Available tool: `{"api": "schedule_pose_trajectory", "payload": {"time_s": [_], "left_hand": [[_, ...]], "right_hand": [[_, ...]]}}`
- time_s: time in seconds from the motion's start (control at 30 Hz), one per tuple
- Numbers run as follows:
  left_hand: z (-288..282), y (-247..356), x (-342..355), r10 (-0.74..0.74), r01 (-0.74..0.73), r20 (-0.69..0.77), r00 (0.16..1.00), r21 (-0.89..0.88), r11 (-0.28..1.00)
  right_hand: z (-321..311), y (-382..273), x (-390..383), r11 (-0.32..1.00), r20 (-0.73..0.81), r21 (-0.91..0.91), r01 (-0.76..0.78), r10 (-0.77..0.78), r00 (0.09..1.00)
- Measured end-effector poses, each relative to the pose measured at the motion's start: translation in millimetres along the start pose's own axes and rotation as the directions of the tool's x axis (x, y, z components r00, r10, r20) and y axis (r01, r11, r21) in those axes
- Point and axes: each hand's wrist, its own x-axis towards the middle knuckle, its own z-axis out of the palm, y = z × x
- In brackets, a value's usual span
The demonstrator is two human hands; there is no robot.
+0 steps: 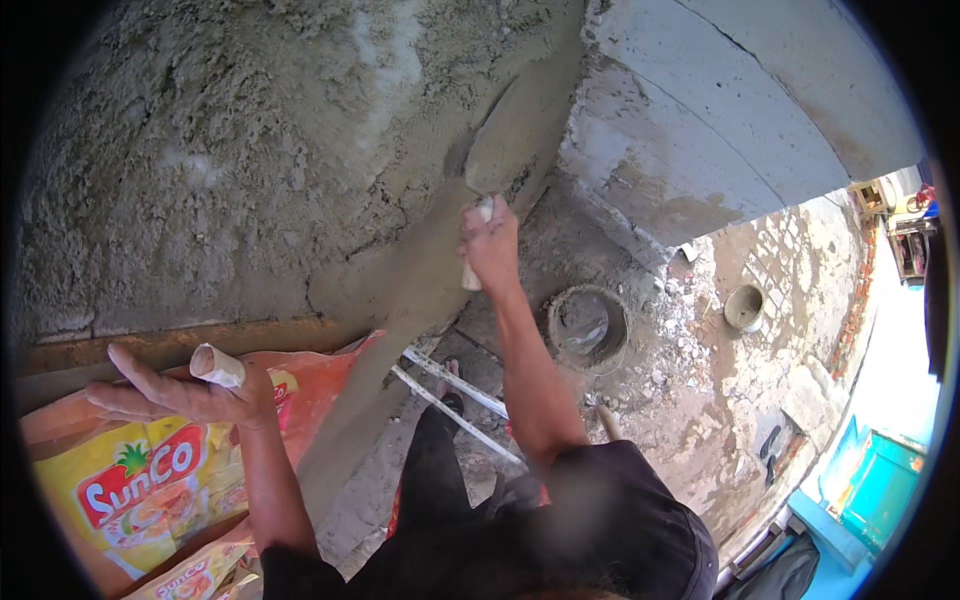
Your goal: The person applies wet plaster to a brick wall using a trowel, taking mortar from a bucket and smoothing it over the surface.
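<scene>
My right hand [490, 243] is wrapped round the pale handle of a trowel [520, 125]. The mortar-smeared blade lies against wet grey mortar on the wall [230, 180], close to where it meets a smoother concrete face [690, 130]. To the left, my left hand [185, 395] is held out with its fingers stretched, over printed plastic sheeting [330, 375]. A pale, tube-like piece [217, 366] sits at the thumb of that hand; whether it is a wrapping or a separate thing I cannot tell.
Below, a bucket [588, 328] with grey contents stands on rubble-strewn ground, and a smaller round container [744, 307] is farther right. White ladder-like rails [458, 382] rise beside my legs. A wooden strip [190, 340] runs along the wall's lower edge. A turquoise panel [880, 490] is at far right.
</scene>
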Motion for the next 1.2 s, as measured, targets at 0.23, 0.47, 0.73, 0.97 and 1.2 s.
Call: {"api": "schedule_pose_trajectory", "payload": {"time_s": [0.23,0.47,0.73,0.97,1.2], "left_hand": [[0.1,-8.0,-1.0,0.068,-0.075,-0.062,0.996,-0.115,0.991],[-4.9,-19.9,-2.7,-0.003,-0.028,-0.128,0.992,-0.24,0.97],[-24.7,1.7,-28.8,-0.092,0.015,-0.119,0.989,-0.533,0.846],[-130.2,207.3,-329.7,0.13,0.97,0.972,0.194,-0.17,-0.176],[-224.5,317.5,-575.5,0.567,0.352,0.318,-0.76,0.934,-0.051]], "right_hand": [[-6.1,76.3,-127.2,0.767,0.027,-0.611,0.199,-0.231,0.973],[-152.5,-9.9,-179.2,0.952,-0.352,-0.296,0.074,-0.181,0.918],[-277.4,27.1,-265.1,0.796,-0.563,-0.43,-0.427,0.134,0.816],[-278.1,50.9,-442.3,0.538,-0.609,-0.496,-0.681,0.343,0.715],[-287.3,129.0,-582.8,0.353,-0.756,-0.485,-0.8,0.289,0.587]]}}
